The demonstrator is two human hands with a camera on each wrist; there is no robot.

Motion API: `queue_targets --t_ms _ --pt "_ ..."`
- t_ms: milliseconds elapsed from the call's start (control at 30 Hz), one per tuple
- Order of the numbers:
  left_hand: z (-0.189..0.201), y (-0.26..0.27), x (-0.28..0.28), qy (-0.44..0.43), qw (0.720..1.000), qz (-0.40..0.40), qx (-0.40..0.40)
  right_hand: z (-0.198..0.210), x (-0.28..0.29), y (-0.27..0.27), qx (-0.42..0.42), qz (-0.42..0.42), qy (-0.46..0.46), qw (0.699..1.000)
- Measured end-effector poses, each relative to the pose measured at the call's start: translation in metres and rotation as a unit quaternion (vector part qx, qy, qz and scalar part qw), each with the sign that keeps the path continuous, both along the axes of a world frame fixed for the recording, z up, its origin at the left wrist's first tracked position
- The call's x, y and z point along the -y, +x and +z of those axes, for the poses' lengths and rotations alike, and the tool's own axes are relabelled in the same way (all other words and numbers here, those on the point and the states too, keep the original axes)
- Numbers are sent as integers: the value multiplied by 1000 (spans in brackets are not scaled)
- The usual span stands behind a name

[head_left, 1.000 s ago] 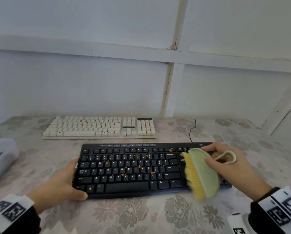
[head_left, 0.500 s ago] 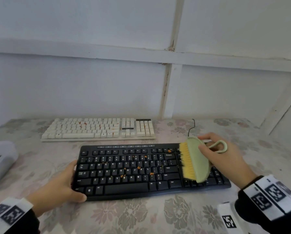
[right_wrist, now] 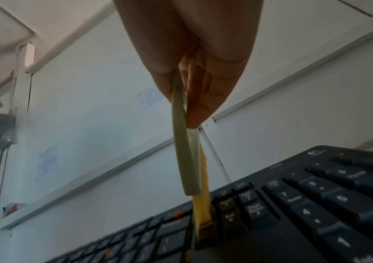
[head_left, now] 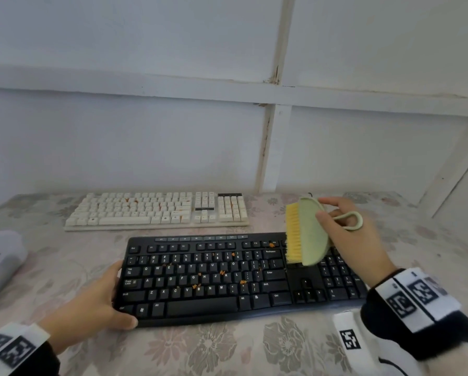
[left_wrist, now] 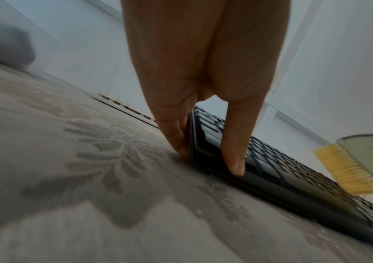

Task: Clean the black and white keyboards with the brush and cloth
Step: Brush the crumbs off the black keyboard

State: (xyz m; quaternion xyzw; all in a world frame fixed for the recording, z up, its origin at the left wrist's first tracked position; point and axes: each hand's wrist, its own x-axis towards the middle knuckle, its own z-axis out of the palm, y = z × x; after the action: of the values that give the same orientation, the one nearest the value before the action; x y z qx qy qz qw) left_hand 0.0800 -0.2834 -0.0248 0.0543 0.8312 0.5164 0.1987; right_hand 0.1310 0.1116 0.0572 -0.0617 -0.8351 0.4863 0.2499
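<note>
The black keyboard (head_left: 227, 278) lies in front of me with orange crumbs (head_left: 222, 272) scattered on its letter keys. Behind it lies the white keyboard (head_left: 156, 210), also flecked with orange. My right hand (head_left: 335, 221) grips a pale green brush (head_left: 311, 234) with yellow bristles (head_left: 293, 234), held on edge over the black keyboard's far right part. In the right wrist view the bristles' lower end (right_wrist: 201, 210) touches the keys there. My left hand (head_left: 113, 297) presses straight fingers against the keyboard's left edge, with the thumb (left_wrist: 233, 160) on the front corner. No cloth is in view.
A white plastic container (head_left: 2, 256) stands at the table's left edge. The flowered tablecloth (head_left: 227, 348) covers the table, and a white panelled wall rises close behind the white keyboard. A thin black cable (head_left: 310, 195) runs up at the back.
My right hand has carried the brush from the black keyboard's front right edge back towards its rear right edge. The left hand has stayed put.
</note>
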Motion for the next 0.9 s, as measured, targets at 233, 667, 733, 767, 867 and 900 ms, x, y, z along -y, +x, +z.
queue_targets --t_ms 233,667,733,767,867,900 --pt "2 1 -1 -1 1000 -4 -3 -10 8 20 113 60 50 991" --pt "-7 -3 4 5 1000 -5 -5 2 3 7 27 9 10 1000" --pt "-6 -3 4 3 1000 -6 -4 -5 6 9 59 27 18 998" --pt "-6 -3 5 0 1000 -7 -1 -9 8 12 77 38 15 996" --pt "-5 -2 4 -1 1000 -7 2 -16 10 26 110 67 22 991" --pt "-5 -2 4 -1 1000 -5 4 -17 10 30 127 82 29 988"
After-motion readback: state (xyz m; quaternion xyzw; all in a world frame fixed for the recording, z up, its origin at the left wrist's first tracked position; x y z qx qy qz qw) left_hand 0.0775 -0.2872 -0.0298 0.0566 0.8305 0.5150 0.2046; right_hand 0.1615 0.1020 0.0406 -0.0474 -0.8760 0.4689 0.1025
